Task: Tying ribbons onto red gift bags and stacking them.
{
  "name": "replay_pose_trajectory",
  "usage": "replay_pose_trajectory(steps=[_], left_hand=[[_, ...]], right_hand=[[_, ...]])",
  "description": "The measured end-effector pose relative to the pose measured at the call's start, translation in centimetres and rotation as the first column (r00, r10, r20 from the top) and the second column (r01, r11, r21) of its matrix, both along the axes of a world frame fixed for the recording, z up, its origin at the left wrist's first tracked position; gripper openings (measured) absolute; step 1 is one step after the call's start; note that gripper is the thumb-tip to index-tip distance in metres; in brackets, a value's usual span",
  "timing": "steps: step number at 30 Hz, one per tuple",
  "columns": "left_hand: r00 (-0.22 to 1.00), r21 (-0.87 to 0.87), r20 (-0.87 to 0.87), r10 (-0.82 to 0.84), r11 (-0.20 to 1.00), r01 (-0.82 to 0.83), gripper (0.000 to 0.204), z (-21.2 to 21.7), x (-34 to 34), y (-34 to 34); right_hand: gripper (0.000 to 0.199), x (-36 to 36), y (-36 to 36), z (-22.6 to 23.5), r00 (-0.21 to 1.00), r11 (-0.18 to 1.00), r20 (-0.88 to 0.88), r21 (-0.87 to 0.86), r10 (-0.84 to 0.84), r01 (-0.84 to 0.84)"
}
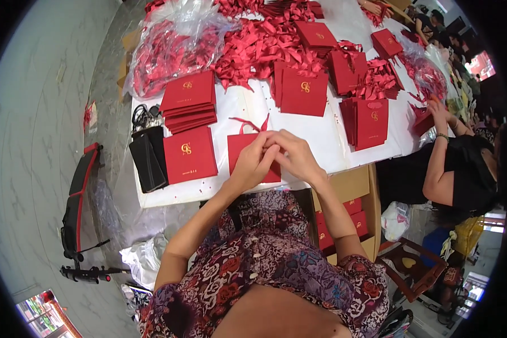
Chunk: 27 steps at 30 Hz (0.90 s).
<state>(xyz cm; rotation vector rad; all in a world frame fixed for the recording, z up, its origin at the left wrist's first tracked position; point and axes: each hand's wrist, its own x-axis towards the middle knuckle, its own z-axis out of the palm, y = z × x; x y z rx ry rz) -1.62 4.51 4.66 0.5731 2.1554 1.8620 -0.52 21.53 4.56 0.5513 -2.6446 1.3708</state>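
A red paper gift bag (pixel 239 153) lies flat at the table's near edge. Over its upper right part my left hand (pixel 255 160) and my right hand (pixel 294 156) meet, fingertips bent together in a pinch. Whatever is between the fingers is hidden. A thin red ribbon (pixel 248 125) curves out just beyond the hands, its near end passing behind them. Left of this bag lies a stack of red gift bags with a gold emblem (pixel 192 158), and a taller stack of red bags (pixel 190 96) sits behind it.
Heaped red ribbons (pixel 259 48) and a clear plastic bag of ribbons (pixel 177 56) cover the far side. A black pouch (pixel 148 160) lies at the left edge. More bags (pixel 372 121) stand right. Below is a cardboard box (pixel 349 186); a co-worker (pixel 456 163) works at right.
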Motion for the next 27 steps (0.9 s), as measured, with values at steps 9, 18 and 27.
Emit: replay_pose_trajectory(steps=[9, 18, 27], left_hand=[[0.986, 0.03, 0.144, 0.082, 0.996, -0.087, 0.027, -6.6, -1.0, -2.0], [0.963, 0.091, 0.1, 0.252, 0.961, -0.261, 0.023, -7.0, -0.6, -0.9], [0.978, -0.154, -0.085, 0.192, 0.967, -0.203, 0.016, -5.7, 1.5, -0.1]], right_hand=[[0.024, -0.2, 0.7, -0.6, 0.961, 0.963, -0.096, -0.099, -0.258, 0.249], [0.029, 2.1, -2.0, -5.2, 0.864, 0.772, 0.467, -0.472, -0.189, 0.425], [0.03, 0.4, -2.8, -3.7, 0.891, 0.592, 0.453, -0.713, -0.02, 0.376]])
